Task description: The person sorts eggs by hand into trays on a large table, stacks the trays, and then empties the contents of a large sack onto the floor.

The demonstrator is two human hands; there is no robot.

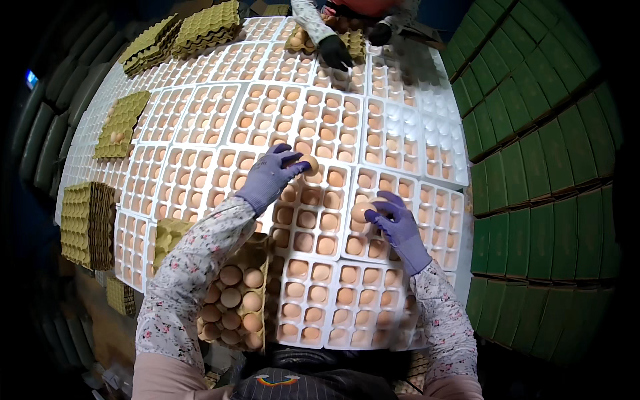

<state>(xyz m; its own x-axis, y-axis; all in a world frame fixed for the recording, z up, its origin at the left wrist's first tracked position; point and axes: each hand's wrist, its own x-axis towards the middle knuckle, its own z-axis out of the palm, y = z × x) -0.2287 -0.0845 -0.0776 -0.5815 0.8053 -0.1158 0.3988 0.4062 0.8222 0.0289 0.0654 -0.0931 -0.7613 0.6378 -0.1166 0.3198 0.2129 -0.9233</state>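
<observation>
Both my hands wear purple gloves. My left hand point(270, 176), reaching over the middle of the table, pinches a brown egg point(309, 164) between thumb and fingers above a white egg tray. To the right and nearer me, my right hand point(400, 233) has another light-brown egg point(361, 213) in its fingertips, over the cells of a neighbouring white tray point(344, 256). Most cells of these trays have eggs in them. A yellowish pulp tray point(257, 252) with several brown eggs lies near me, beside and partly under my left forearm.
Stacked pulp trays point(87, 225) stand along the left edge, with more stacks point(207, 28) at the far left. Across the table a co-worker's dark-gloved hand point(335, 53) is over the trays. Green boxes point(533, 173) are piled along the right side.
</observation>
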